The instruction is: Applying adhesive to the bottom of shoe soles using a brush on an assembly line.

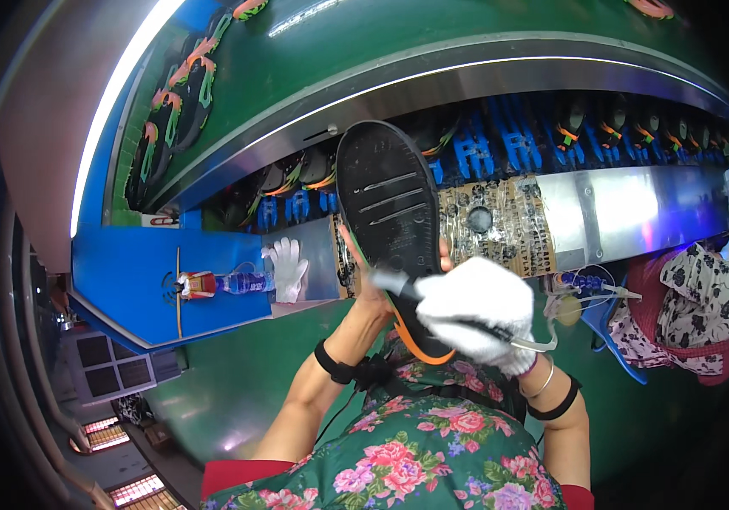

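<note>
One black sole (388, 191), one tool (405, 288), one bare hand (368, 293), one gloved hand (479, 306)

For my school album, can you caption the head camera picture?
A bare left hand holds a black shoe sole; the white-gloved right hand grips a blurred tool.

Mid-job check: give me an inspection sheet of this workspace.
Surface: metal bench, partly covered by taped cardboard.
Job's things: black sole with orange edging at its near end; dark-handled tool, tip blurred, contact unclear.
Clutter: white glove and plastic bottle at left.
Hands: bare left hand holds the sole; gloved right hand holds the tool.
Cables: thin dark cable near the left wristband.
Surroundings: blue racks behind the bench; patterned cloth at right.
</note>
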{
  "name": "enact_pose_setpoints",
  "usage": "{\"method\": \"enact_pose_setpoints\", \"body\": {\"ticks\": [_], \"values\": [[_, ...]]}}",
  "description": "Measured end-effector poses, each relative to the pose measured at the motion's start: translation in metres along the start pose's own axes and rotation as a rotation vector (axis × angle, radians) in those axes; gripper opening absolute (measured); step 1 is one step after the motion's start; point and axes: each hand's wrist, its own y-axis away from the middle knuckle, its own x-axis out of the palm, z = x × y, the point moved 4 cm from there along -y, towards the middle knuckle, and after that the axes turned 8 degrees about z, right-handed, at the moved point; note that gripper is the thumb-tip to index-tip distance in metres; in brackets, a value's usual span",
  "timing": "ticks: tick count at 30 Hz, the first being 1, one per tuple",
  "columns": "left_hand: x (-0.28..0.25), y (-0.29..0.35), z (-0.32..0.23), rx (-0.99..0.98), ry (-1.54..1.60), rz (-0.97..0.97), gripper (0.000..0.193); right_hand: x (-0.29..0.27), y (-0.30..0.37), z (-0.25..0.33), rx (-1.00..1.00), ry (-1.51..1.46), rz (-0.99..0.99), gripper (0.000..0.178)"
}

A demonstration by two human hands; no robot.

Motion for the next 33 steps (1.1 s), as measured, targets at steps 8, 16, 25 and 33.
{"method": "enact_pose_setpoints", "body": {"ticks": [8,16,25,33], "values": [[0.003,-0.001,-0.016,-0.011,0.033,0.021,0.131,0.015,0.003,0.007,-0.050,0.067,0.091,0.029],[0.016,-0.017,-0.041,0.074,0.040,0.027,0.136,0.036,-0.001,0.012,-0.043,0.237,0.126,0.034],[0.012,-0.011,-0.092,0.134,-0.142,0.032,0.135,0.063,-0.025,0.006,0.026,0.172,0.007,0.029],[0.004,-0.006,-0.134,0.200,-0.211,0.114,0.140,0.085,-0.040,0.003,0.095,0.145,-0.032,0.022]]}}
